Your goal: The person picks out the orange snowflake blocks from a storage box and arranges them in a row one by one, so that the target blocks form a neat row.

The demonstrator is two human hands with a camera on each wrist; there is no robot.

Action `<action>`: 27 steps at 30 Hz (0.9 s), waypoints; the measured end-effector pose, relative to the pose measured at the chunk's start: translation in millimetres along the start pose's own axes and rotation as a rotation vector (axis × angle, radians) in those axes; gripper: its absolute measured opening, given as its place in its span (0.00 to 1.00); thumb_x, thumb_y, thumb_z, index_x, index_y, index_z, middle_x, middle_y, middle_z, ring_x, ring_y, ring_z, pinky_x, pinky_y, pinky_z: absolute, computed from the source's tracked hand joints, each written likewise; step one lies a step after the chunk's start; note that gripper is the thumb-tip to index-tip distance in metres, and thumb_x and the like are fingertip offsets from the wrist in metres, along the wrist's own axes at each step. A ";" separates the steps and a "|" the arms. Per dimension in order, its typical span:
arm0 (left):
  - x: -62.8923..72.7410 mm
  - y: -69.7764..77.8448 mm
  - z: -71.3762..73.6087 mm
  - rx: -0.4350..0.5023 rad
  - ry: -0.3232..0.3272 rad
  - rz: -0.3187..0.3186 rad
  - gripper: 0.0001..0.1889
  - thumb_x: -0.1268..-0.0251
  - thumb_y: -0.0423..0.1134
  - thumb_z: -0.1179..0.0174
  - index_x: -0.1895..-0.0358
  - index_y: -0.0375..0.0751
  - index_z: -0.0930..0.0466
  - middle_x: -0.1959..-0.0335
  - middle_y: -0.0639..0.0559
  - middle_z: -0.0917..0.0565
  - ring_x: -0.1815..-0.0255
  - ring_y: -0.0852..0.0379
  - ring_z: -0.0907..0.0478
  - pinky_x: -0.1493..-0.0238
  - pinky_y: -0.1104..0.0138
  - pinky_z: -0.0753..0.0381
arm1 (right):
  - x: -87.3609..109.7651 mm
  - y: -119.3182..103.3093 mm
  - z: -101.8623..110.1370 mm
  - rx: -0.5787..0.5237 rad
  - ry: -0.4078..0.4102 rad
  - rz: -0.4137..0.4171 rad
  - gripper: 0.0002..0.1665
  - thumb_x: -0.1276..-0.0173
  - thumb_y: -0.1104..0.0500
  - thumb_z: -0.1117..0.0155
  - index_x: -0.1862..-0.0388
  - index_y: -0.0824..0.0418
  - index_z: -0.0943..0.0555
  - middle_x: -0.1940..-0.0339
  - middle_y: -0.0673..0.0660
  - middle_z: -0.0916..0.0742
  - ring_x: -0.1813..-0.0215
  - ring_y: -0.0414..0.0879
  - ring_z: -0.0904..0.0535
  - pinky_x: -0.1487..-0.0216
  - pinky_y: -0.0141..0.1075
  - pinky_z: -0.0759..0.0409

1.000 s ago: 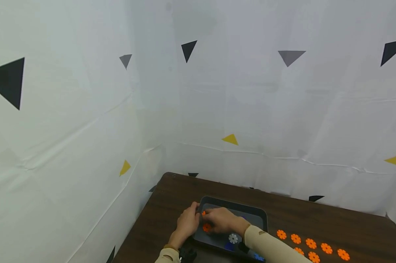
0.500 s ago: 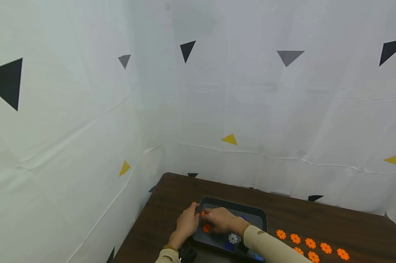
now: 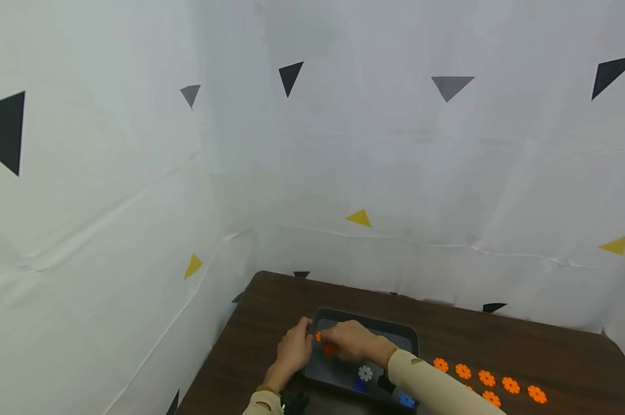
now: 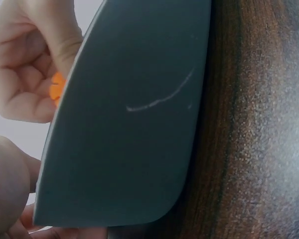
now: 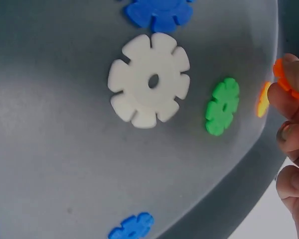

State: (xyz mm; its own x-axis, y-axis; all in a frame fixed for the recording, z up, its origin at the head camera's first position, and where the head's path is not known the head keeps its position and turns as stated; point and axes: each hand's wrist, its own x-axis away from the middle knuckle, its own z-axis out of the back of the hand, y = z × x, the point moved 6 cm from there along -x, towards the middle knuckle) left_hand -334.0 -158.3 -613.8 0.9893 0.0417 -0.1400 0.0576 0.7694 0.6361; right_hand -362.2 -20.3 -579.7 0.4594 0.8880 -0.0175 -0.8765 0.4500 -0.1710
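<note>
My left hand grips the left edge of a dark grey tray; its thumb and fingers show at the tray's rim in the left wrist view. My right hand is over the left part of the tray. Between its thumb and forefinger it pinches an orange notched disc, raised off the tray floor. Another orange disc lies close by. A green disc, a white disc and a blue disc also lie in the tray.
To the right of the tray, several orange discs lie in rows on the dark wooden table. A bright blue disc sits near the tray's front right corner. White sheeting with triangles hangs behind and at the left.
My right hand has risen slightly, taking an orange disc up from the tray floor. My left hand stays on the tray's edge. The head view has shifted a little.
</note>
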 end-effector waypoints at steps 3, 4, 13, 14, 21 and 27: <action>-0.7 2.0 1.2 0.002 -0.004 0.003 0.19 0.23 0.33 0.38 0.33 0.40 0.24 0.53 0.44 0.12 0.67 0.54 0.18 0.71 0.57 0.24 | 1.7 2.4 5.4 -0.017 0.013 -0.015 0.08 0.29 0.55 0.25 0.55 0.48 0.16 0.66 0.40 0.11 0.70 0.30 0.22 0.65 0.29 0.21; -0.6 2.5 1.3 0.000 -0.004 0.004 0.19 0.23 0.33 0.38 0.33 0.40 0.24 0.54 0.44 0.12 0.67 0.55 0.18 0.71 0.57 0.25 | 2.8 2.5 7.0 -0.019 0.016 -0.018 0.08 0.29 0.55 0.25 0.55 0.48 0.16 0.66 0.41 0.11 0.70 0.30 0.22 0.65 0.29 0.20; 0.1 3.2 1.7 0.031 -0.027 0.025 0.19 0.21 0.34 0.40 0.32 0.40 0.25 0.56 0.46 0.13 0.73 0.59 0.24 0.75 0.61 0.29 | 16.0 2.0 21.1 -0.037 0.035 -0.034 0.07 0.26 0.55 0.28 0.56 0.47 0.19 0.65 0.41 0.11 0.71 0.30 0.23 0.66 0.29 0.20; 0.1 3.6 2.4 0.030 -0.023 0.020 0.19 0.21 0.34 0.40 0.32 0.39 0.25 0.56 0.46 0.13 0.74 0.59 0.24 0.75 0.61 0.29 | 18.3 1.8 23.3 -0.044 0.043 -0.032 0.06 0.25 0.54 0.29 0.56 0.47 0.19 0.65 0.41 0.12 0.72 0.30 0.23 0.67 0.29 0.21; 0.8 6.3 2.3 0.007 -0.012 -0.002 0.19 0.21 0.34 0.40 0.32 0.40 0.24 0.57 0.46 0.13 0.74 0.59 0.24 0.75 0.61 0.28 | 44.3 6.7 37.9 -0.084 0.096 -0.009 0.04 0.23 0.53 0.31 0.55 0.49 0.16 0.65 0.40 0.12 0.71 0.30 0.23 0.68 0.30 0.22; 1.3 6.3 3.1 0.009 -0.005 0.002 0.19 0.22 0.33 0.39 0.32 0.39 0.24 0.57 0.45 0.13 0.73 0.57 0.23 0.75 0.59 0.28 | 66.0 18.8 45.6 -0.082 0.111 -0.042 0.04 0.23 0.54 0.32 0.52 0.48 0.16 0.59 0.41 0.10 0.64 0.32 0.18 0.61 0.34 0.17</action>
State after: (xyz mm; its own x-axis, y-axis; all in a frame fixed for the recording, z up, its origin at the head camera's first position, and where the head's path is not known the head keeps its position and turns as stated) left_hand -331.9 -155.4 -607.6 0.9901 0.0399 -0.1344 0.0565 0.7638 0.6430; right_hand -354.9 51.1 -539.1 0.5121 0.8509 -0.1172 -0.8438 0.4729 -0.2537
